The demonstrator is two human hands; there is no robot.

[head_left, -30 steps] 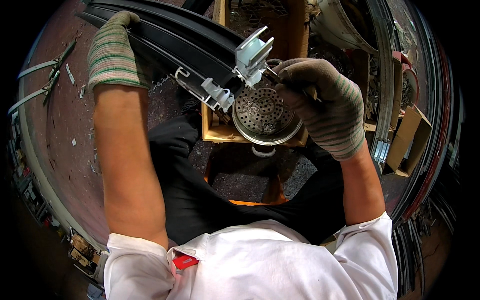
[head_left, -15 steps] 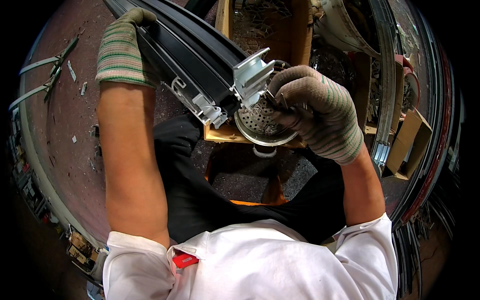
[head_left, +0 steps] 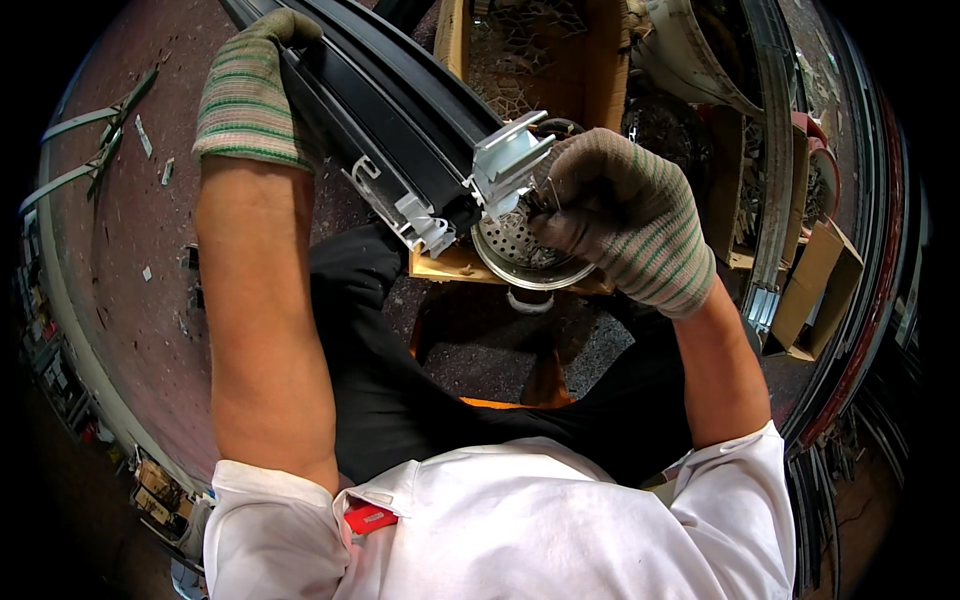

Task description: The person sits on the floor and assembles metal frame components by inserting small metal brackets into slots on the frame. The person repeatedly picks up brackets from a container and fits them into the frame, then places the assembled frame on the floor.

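A long black metal profile (head_left: 400, 110) runs slantwise from the far left toward the middle. Its near end shows bare silver cut edges (head_left: 508, 165). My left hand (head_left: 255, 95), in a striped knit glove, is closed over the profile's left edge. Close to the silver end, my gloved right hand (head_left: 630, 220) is pinched together. Thin metal bits show at its fingertips, too small to name. Below that end sits a perforated steel bowl (head_left: 540, 282) holding small metal pieces, partly hidden by the profile and my right hand.
Behind the bowl stands an open wooden box (head_left: 600, 70) with metal scraps. To the right are a white bucket (head_left: 685, 50), an open cardboard box (head_left: 820, 285) and bundled long profiles (head_left: 870, 290). Green-and-white strips (head_left: 95, 150) lie on the floor at left.
The profile's near end has shifted slightly to the right. My right hand has moved a little left, nearer the silver end, and its fingers have drawn in. My left hand keeps its hold.
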